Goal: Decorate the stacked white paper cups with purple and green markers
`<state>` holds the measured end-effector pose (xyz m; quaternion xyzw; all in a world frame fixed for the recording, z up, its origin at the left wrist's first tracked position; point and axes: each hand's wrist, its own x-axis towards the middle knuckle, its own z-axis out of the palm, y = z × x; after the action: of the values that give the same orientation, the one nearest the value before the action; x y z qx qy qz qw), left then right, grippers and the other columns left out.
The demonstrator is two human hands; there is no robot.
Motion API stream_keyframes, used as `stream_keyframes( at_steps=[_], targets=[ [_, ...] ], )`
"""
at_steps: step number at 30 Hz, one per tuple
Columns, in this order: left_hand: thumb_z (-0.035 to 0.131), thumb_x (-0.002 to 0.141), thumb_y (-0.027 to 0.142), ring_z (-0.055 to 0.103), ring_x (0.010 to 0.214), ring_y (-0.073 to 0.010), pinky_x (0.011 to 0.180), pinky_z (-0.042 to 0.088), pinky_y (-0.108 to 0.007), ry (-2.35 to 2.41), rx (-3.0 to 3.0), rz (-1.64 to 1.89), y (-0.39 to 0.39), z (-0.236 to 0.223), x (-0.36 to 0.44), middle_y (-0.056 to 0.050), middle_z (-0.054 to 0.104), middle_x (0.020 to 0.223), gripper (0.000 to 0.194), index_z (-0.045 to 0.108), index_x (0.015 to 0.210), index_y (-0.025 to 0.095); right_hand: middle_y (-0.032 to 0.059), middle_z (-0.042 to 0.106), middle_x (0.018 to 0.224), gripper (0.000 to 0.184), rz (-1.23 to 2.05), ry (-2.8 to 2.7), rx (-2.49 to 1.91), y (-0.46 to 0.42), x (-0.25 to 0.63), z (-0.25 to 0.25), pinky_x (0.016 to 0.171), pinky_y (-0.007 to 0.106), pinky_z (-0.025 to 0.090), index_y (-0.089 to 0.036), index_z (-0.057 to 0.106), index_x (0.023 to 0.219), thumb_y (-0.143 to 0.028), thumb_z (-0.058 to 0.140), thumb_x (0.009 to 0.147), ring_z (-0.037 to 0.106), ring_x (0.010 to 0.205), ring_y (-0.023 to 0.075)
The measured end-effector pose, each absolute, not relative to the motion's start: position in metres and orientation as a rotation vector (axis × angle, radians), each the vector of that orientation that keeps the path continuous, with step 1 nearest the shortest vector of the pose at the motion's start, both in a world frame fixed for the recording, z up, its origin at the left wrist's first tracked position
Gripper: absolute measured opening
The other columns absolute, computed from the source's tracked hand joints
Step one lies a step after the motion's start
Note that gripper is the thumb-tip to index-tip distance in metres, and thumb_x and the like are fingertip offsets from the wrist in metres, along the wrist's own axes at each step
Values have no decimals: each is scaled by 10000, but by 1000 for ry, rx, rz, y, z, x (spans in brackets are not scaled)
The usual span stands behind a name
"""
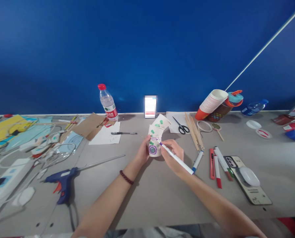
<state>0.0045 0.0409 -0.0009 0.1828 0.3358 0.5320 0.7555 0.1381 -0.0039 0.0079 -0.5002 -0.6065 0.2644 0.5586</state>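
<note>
A short stack of white paper cups (155, 138) with green and purple drawings stands on the grey table (152, 195), its upper cups leaning right. My left hand (144, 151) is wrapped round the lowest cup from the left; a dark bead bracelet sits on that wrist. My right hand (174, 155) pinches a white marker (177, 159) whose purple tip touches the lowest cup's right side.
A blue glue gun (60, 181) lies left, with cables and a power strip beyond. A water bottle (108, 103), scissors (181, 125), wooden sticks (194, 133), a tilted cup stack (210, 104), markers (218, 167), a phone (248, 178) and a black pen (124, 133) surround me.
</note>
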Motion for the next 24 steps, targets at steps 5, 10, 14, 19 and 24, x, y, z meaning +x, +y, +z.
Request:
stream_keyframes(
  at_steps=[5, 10, 14, 19, 24],
  targets=[
    [688, 778, 393, 676, 942, -241, 915, 479, -352, 728, 417, 1179, 41, -1, 5, -96, 733, 981, 329, 690, 981, 134, 54, 676, 916, 110, 610, -1443, -1185, -4, 139, 7, 713, 313, 569, -224, 668, 913, -235, 629, 811, 677, 806, 192],
    [658, 802, 378, 672, 945, -246, 917, 480, -355, 742, 420, 1181, 40, 1, 5, -90, 736, 961, 295, 702, 959, 133, 53, 680, 908, 108, 617, -1441, -1189, -4, 139, 6, 704, 319, 567, -225, 667, 910, -247, 626, 813, 673, 784, 194],
    [647, 808, 379, 670, 948, -257, 924, 476, -367, 747, 414, 1188, 40, 2, 5, -87, 735, 959, 305, 699, 976, 130, 58, 678, 917, 107, 629, -1435, -1192, -4, 139, 5, 679, 313, 566, -225, 663, 909, -255, 622, 816, 669, 782, 198],
    [669, 789, 387, 673, 941, -250, 927, 477, -374, 764, 402, 1182, 41, 0, 5, -98, 732, 977, 325, 693, 997, 137, 52, 685, 905, 104, 649, -1417, -1224, -4, 139, 6, 669, 303, 570, -220, 660, 903, -253, 623, 812, 677, 755, 186],
    [664, 792, 382, 676, 931, -243, 917, 480, -361, 755, 405, 1173, 41, -1, 5, -93, 736, 972, 302, 697, 972, 142, 47, 691, 880, 94, 611, -1416, -1208, -4, 139, 8, 688, 309, 577, -217, 655, 885, -258, 627, 804, 679, 731, 181]
  ],
)
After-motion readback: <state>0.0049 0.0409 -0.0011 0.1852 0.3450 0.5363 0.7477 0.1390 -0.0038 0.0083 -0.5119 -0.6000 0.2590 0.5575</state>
